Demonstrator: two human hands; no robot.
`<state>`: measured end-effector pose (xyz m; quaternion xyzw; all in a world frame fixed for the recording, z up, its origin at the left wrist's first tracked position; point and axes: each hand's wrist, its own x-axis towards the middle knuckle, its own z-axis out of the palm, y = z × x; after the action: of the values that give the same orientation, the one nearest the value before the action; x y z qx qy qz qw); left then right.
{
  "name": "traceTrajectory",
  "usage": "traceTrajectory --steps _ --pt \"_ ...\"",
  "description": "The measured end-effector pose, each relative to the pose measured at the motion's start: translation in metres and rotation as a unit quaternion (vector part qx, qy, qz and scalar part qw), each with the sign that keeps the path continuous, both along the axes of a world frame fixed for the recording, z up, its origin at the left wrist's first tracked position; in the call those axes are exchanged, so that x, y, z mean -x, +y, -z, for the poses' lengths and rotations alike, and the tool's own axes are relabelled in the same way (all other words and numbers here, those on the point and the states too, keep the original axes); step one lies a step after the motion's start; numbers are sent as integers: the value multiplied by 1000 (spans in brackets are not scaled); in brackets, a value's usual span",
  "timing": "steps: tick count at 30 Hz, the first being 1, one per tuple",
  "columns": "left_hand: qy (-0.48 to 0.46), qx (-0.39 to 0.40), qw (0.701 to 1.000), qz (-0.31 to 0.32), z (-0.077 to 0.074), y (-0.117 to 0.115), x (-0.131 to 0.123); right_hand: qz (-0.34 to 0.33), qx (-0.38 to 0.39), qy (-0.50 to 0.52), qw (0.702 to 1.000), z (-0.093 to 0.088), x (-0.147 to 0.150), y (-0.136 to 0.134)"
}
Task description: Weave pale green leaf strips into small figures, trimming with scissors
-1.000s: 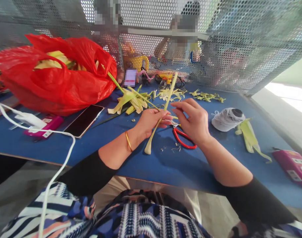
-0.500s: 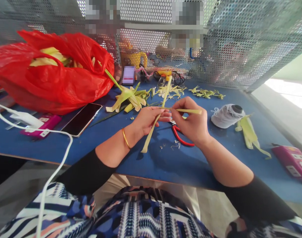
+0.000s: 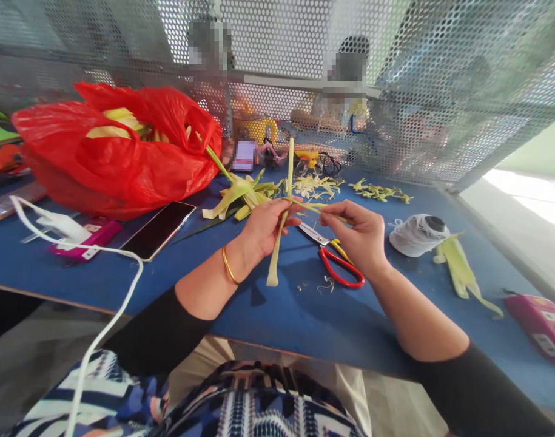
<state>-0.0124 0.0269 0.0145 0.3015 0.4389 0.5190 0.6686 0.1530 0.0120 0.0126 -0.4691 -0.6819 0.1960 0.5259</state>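
Note:
My left hand [image 3: 264,227] pinches a long pale green leaf strip [image 3: 274,265] that stands nearly upright between thumb and fingers. A second, narrow strip [image 3: 307,207] runs sideways from that pinch to my right hand [image 3: 361,233], whose thumb and forefinger are closed on it. Both hands are above the blue table. Below and between them lie scissors with red handles [image 3: 342,280]. Some yellow shows beside the handles. Small white scraps [image 3: 326,284] rest near the scissors.
Left: a red plastic bag [image 3: 122,176] of leaves, a phone [image 3: 161,230], a white cable [image 3: 122,315]. Behind the hands: leaves [image 3: 243,194], shredded pieces [image 3: 317,187], a metal mesh screen [image 3: 277,36]. Right: a thread cone [image 3: 416,235], a husk [image 3: 459,267], a pink box [image 3: 538,325].
My right hand has drawn slightly away from my left, and more of the narrow strip shows between them. The scissors are more visible. The whole view has shifted.

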Motion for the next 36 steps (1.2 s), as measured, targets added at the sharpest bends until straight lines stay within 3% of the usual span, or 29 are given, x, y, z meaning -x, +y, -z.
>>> traceTrajectory --steps 5,11,16,23,27,30,36 --pt "21 -12 999 34 -3 -3 0 83 -20 -98 991 -2 -9 8" --pt "29 -27 999 18 3 -1 -2 -31 133 -63 989 0 -10 10" --pt "103 -82 991 -31 5 -2 -8 4 93 -94 991 -4 -5 3" --pt "33 -11 998 -43 4 1 -7 -24 127 -130 983 -5 -3 2" --pt "32 -29 999 -25 4 1 -5 7 88 -151 985 -4 -10 7" --pt "-2 -26 1000 -10 4 0 -5 -29 107 -169 979 5 -12 12" --pt "-88 67 990 89 2 -4 -8 -84 144 -204 965 24 -7 17"
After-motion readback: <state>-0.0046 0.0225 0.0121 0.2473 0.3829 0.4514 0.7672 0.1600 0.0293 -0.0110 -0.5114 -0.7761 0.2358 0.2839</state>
